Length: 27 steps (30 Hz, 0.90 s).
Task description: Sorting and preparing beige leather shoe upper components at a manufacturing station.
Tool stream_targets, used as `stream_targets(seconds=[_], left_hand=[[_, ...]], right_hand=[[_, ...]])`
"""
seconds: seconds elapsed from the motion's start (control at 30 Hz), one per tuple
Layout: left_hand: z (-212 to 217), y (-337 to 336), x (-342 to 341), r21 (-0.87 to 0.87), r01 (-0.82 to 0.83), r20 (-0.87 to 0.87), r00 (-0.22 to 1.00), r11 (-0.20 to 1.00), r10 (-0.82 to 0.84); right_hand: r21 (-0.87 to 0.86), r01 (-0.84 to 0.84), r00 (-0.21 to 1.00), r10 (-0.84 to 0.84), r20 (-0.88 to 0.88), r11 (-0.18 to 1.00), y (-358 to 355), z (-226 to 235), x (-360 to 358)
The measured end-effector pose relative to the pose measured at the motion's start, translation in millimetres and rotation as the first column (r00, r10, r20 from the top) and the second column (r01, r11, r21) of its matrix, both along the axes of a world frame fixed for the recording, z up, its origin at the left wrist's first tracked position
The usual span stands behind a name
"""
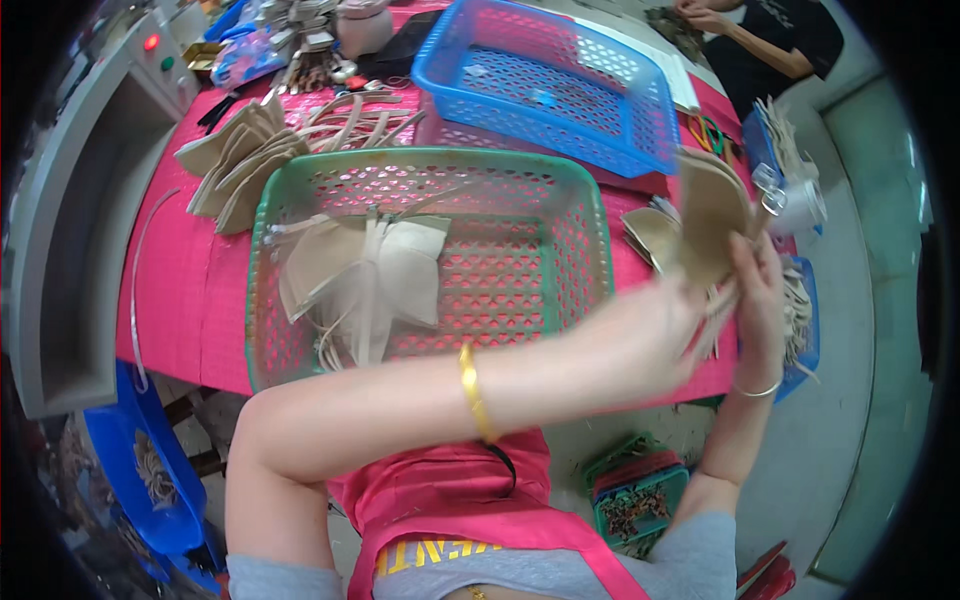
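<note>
My left arm reaches across the front of the green basket (430, 157). My left hand (672, 325), blurred by motion, is closed at the lower end of a stack of flat beige pieces (712, 215) with rounded tops. Close beside it, my right hand (757, 300) is raised with its fingers closed on a beige strap (757, 225) that carries shiny metal buckles (770, 190). The two hands nearly meet at the table's right side. Inside the green basket, at its left, lie beige pieces with straps (410, 270), partly under clear plastic.
A blue basket (640, 150) stands behind the green one. Stacked beige pieces (240, 165) and loose straps (350, 125) lie at the left. A grey machine housing (60, 250) borders the table there. Blue bins (808, 340) holding straps stand right; another person (780, 40) works beyond.
</note>
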<state>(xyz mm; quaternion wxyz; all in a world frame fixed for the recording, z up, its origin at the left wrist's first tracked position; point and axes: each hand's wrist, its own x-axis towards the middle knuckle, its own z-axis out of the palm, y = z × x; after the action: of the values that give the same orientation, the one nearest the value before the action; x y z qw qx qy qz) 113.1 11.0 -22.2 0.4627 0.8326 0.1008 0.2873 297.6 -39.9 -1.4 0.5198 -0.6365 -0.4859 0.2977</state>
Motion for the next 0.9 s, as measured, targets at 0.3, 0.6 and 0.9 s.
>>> stream_targets(seconds=[0.3, 0.6, 0.9], left_hand=[[-14.2, 53.7, -148.4, -0.008, -0.438, -0.440, 0.809, 0.899, 0.390], [-68.9, 45.2, -166.5, 0.459, -0.362, -0.723, 0.377, 0.811, 0.578], [-67.9, 7.8, -145.8, 0.081, -0.314, -0.238, 0.916, 0.946, 0.324]], right_hand=[[0.056, 0.040, 0.258, -0.064, 0.964, 0.998, 31.3, -72.8, 88.2], [-0.334, -0.534, 0.637, 0.629, 0.445, 0.777, 102.6, -75.1, -175.9], [-0.729, -0.341, 0.603, 0.733, 0.315, 0.593, 117.7, -59.1, -172.0]])
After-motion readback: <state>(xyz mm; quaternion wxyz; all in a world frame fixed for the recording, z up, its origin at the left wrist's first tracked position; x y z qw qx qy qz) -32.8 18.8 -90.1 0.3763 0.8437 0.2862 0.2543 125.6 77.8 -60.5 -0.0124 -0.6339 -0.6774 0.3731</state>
